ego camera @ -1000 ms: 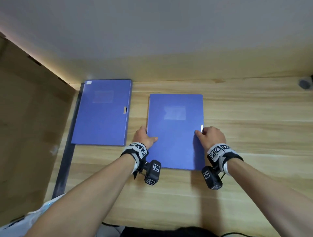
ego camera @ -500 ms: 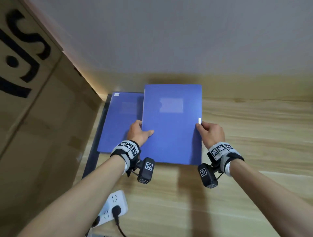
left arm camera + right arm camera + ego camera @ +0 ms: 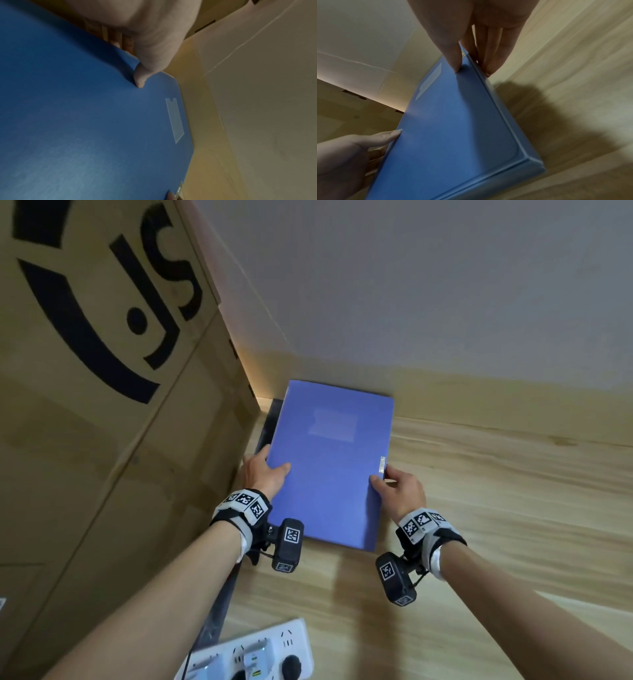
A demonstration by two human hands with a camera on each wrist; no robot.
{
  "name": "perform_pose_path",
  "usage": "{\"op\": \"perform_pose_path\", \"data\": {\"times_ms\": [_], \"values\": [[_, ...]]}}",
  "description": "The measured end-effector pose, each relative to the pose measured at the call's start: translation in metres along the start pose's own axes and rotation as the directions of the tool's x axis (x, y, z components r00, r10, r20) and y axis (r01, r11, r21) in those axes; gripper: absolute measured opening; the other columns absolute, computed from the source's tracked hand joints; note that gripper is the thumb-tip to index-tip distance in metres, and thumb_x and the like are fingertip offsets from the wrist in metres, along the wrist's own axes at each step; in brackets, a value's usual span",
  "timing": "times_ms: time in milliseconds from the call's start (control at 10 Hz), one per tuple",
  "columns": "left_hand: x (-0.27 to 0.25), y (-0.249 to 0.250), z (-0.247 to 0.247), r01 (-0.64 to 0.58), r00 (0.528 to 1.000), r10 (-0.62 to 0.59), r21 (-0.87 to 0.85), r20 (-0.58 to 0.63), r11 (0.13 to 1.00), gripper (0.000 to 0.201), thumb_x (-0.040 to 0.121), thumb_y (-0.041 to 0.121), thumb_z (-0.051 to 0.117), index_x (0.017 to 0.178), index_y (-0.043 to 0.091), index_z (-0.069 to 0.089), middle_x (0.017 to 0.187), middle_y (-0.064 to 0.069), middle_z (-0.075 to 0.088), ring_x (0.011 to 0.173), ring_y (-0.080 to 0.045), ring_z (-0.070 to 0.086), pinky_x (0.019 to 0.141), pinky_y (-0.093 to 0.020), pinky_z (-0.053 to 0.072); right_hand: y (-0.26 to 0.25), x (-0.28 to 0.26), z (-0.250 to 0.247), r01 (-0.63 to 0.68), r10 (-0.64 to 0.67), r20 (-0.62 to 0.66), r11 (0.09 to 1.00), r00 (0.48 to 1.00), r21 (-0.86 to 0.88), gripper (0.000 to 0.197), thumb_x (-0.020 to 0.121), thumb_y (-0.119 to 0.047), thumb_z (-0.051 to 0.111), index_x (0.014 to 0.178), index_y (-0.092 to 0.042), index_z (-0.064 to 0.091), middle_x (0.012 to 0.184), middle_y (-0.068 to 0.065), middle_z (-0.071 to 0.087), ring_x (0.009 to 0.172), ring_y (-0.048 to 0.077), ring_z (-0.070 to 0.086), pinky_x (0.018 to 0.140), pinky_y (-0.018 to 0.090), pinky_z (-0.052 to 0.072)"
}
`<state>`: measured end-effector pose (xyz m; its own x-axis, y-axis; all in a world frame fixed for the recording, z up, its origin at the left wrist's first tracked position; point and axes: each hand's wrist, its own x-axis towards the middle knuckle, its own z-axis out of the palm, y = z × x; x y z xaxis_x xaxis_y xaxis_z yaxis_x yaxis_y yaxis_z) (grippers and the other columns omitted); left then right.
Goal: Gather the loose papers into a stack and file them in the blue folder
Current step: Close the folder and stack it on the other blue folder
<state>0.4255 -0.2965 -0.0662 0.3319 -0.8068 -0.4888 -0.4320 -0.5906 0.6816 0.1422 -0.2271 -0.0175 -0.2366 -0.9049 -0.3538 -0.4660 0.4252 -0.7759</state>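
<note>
- The blue folder (image 3: 330,467) is held off the desk (image 3: 496,508) between both hands, closed, its label side up, over the far left corner beside the cardboard box (image 3: 102,405).
- The left hand (image 3: 263,474) grips the folder's left edge: the thumb lies flat on the cover and the fingers (image 3: 126,42) curl underneath, clamped on the folder.
- The right hand (image 3: 400,491) pinches the right edge just below the small metal clasp (image 3: 382,463); the thumb presses on the cover and the fingers (image 3: 489,54) wrap under the edge, also clamped on it.
- Step in hand, as I judge it: carrying the closed folder toward its resting spot in the corner, likely to be set down there.
- To do it well, keep the folder level between the two grips so nothing inside slides toward the open side; lower the far edge first, then slip the fingers out from under each edge in turn.
- Keep the right thumb off the clasp, so the cover is not sprung open during the set-down.
- A dark strip (image 3: 270,419) shows just beyond the left fingers, under the folder's far left corner; what lies directly beneath the folder is hidden.
- Contents: the folder is shut, so whether papers are inside cannot be seen. No loose papers show on the desk.
- A white power strip (image 3: 260,652) lies on the desk near the person, well behind both wrists.
</note>
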Motion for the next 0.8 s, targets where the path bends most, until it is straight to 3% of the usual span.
{"op": "perform_pose_path", "data": {"times_ms": [100,200,300,500,600,700,800], "values": [[0.003,-0.003,-0.003,-0.004,0.999,0.005,-0.022,0.04,1.0,0.079,0.052,0.061,0.067,0.128,0.043,0.058,0.127,0.006,0.062,0.11,-0.026,0.067,0.085,-0.045,0.06,-0.002,0.003,0.011,0.007,-0.006,0.018,1.0,1.0,-0.027,0.026,0.088,-0.029,0.064,0.114,-0.029,0.07,0.099,-0.005,0.072,0.089,0.015,0.065,0.079,0.029,0.049],[-0.027,0.022,-0.01,0.022,0.997,-0.018,-0.059,0.07,0.998,0.072,0.082,0.033,0.073,0.148,0.029,0.045,0.146,0.002,0.054,0.126,-0.029,0.059,0.1,-0.047,0.054,-0.003,0.003,0.015,0.0,0.002,0.031,0.999,1.0,-0.053,0.03,0.091,-0.028,0.063,0.12,-0.03,0.066,0.1,-0.008,0.071,0.089,0.013,0.061,0.076,0.026,0.042],[-0.025,0.018,-0.007,0.038,0.998,-0.035,-0.058,0.048,0.998,0.07,0.093,0.019,0.066,0.155,0.019,0.033,0.154,0.0,0.044,0.139,-0.028,0.047,0.111,-0.045,0.044,0.0,0.007,0.02,-0.009,0.011,0.045,0.999,0.999,-0.052,0.031,0.089,-0.032,0.063,0.12,-0.032,0.066,0.103,-0.008,0.074,0.097,0.017,0.068,0.077,0.029,0.048],[-0.018,0.013,-0.003,0.035,0.999,-0.032,-0.064,0.039,0.997,0.07,0.094,0.016,0.065,0.155,0.016,0.031,0.157,-0.003,0.042,0.141,-0.026,0.044,0.113,-0.042,0.041,-0.002,0.007,0.022,-0.025,0.029,0.044,0.996,0.999,-0.084,0.026,0.09,-0.033,0.063,0.115,-0.027,0.067,0.105,-0.002,0.074,0.1,0.021,0.067,0.074,0.025,0.042],[-0.02,0.02,-0.008,0.025,0.998,-0.023,-0.041,0.064,0.999,0.072,0.095,0.015,0.064,0.157,0.014,0.027,0.159,-0.003,0.037,0.144,-0.028,0.04,0.115,-0.041,0.039,-0.003,0.006,0.022,-0.056,0.06,0.062,0.996,0.996,-0.075,0.033,0.09,-0.036,0.063,0.121,-0.028,0.066,0.11,-0.004,0.074,0.106,0.019,0.067,0.079,0.027,0.047],[-0.021,0.03,-0.015,-0.032,0.995,0.034,-0.02,0.098,0.999,0.08,0.093,0.015,0.065,0.159,0.019,0.02,0.16,-0.003,0.034,0.146,-0.03,0.037,0.114,-0.047,0.039,-0.004,0.009,0.014,-0.091,0.092,0.032,0.995,0.995,-0.041,0.05,0.091,-0.041,0.06,0.138,-0.022,0.056,0.127,0.002,0.068,0.12,0.022,0.062,0.099,0.031,0.047],[-0.025,0.042,-0.019,-0.12,0.993,0.12,0.015,0.012,0.993,0.081,0.09,0.022,0.061,0.158,0.026,0.018,0.163,-0.001,0.028,0.148,-0.03,0.032,0.116,-0.052,0.036,-0.008,0.003,-0.007,-0.105,0.108,-0.05,0.993,0.993,0.057,0.056,0.097,-0.039,0.053,0.147,-0.014,0.045,0.143,0.006,0.057,0.13,0.02,0.055,0.105,0.028,0.038]]}}
